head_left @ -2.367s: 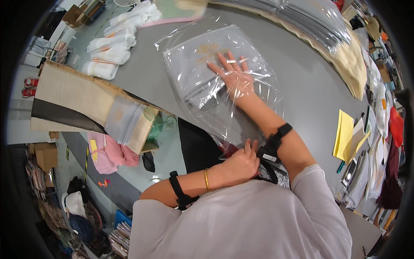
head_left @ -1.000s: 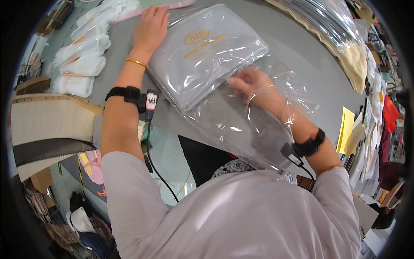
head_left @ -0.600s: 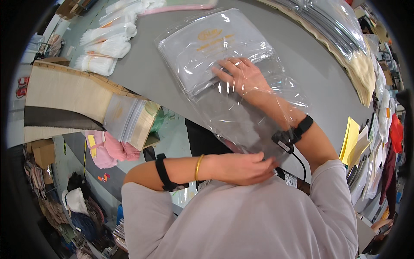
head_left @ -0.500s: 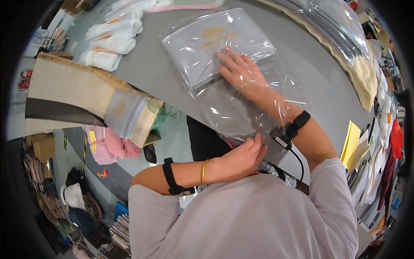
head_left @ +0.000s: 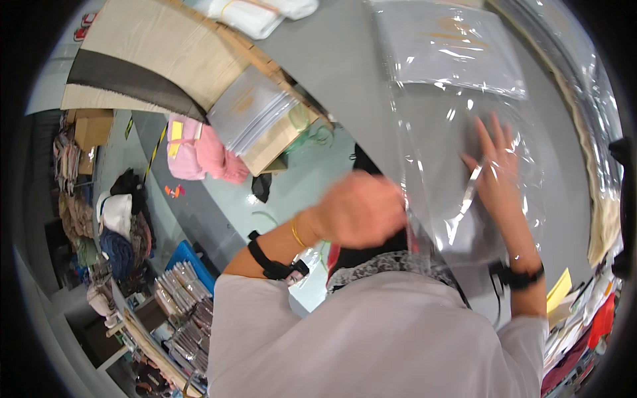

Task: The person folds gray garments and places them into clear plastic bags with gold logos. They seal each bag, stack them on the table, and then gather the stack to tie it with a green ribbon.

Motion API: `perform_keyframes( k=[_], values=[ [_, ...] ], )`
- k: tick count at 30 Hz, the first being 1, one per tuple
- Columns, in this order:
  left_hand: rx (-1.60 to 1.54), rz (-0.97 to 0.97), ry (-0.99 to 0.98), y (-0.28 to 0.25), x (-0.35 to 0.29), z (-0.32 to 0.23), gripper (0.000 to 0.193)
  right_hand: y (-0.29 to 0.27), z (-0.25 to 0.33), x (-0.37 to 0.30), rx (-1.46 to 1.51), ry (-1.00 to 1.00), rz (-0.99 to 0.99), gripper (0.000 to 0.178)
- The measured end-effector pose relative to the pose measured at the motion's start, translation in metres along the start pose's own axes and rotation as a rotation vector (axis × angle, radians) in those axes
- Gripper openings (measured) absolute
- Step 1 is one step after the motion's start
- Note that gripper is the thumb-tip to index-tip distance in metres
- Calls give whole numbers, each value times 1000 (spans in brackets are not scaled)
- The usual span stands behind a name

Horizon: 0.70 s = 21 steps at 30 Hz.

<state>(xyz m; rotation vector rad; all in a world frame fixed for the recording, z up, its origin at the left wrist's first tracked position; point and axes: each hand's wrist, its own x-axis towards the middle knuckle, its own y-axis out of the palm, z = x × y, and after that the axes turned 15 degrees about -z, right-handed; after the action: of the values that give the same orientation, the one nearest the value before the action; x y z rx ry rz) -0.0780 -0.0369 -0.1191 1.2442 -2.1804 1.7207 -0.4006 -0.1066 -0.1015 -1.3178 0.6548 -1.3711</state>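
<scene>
left hand (head_left: 361, 209) closed, pinching the near edge of the clear plastic bag (head_left: 458, 132) on the grey table (head_left: 332, 60). right hand (head_left: 497, 169) flat, fingers spread, inside the bag, below the folded grey garment (head_left: 451, 43).

A large clear plastic bag (head_left: 458, 119) lies on the grey table, holding a flat grey folded piece with a gold mark near its far end. To the left, a stack of clear grey-filled packets (head_left: 252, 116) rests on a brown cardboard box (head_left: 282, 136).
</scene>
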Motion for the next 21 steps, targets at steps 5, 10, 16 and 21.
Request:
perform_keyframes(
  k=[5,10,16,21],
  values=[
    [546,-349,-810,-32,-164,181,28,-65,-22,-89,-92,-46,210,70],
    [876,50,-752,-29,-254,296,52,-104,-20,-142,-143,17,376,58],
    [749,4,-927,-30,-266,348,39,-101,-56,-177,-204,10,309,53],
    [610,-136,-1047,-52,-279,366,35,-79,-78,-193,-21,118,166,59]
  ],
)
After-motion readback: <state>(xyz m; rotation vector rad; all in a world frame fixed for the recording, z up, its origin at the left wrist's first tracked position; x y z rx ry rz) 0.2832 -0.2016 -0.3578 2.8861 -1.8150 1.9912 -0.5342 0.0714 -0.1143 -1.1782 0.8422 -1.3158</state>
